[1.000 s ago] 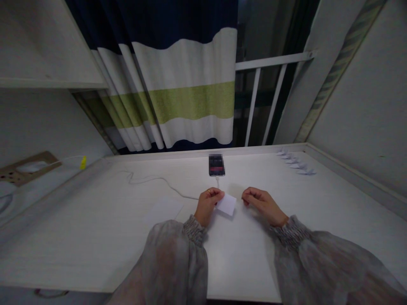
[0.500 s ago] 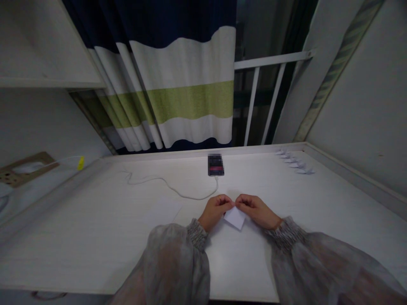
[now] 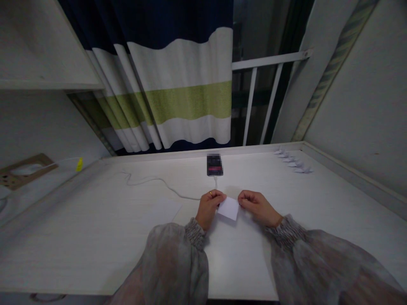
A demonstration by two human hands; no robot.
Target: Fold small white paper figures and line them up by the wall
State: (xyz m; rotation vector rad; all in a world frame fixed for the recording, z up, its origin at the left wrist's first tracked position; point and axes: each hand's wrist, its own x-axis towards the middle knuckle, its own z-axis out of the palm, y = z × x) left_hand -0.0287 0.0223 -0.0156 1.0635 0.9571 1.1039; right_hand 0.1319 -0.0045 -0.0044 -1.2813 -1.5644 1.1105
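A small folded square of white paper (image 3: 228, 208) is held just above the desk, between my two hands. My left hand (image 3: 207, 211) pinches its left corner between thumb and fingers; a ring shows on one finger. My right hand (image 3: 261, 209) has its fingers curled and closed at the paper's right edge, thumb and fingertip meeting at that corner. Beyond the hands lies a dark blurred device (image 3: 215, 165) with a white cable (image 3: 165, 183) running from it to the left. To the left, a flat sheet of white paper (image 3: 165, 209) rests on the desk.
Several small folded white paper pieces (image 3: 292, 162) stand in a row at the back right of the white desk (image 3: 95, 237). A socket panel (image 3: 27, 169) is at the left wall. Behind the desk hang a striped curtain (image 3: 187, 99) and white window bars (image 3: 251, 106).
My hands have moved apart, the left going slightly left and up. The paper has turned and shifted left and up with it, now lying more squarely between the hands.
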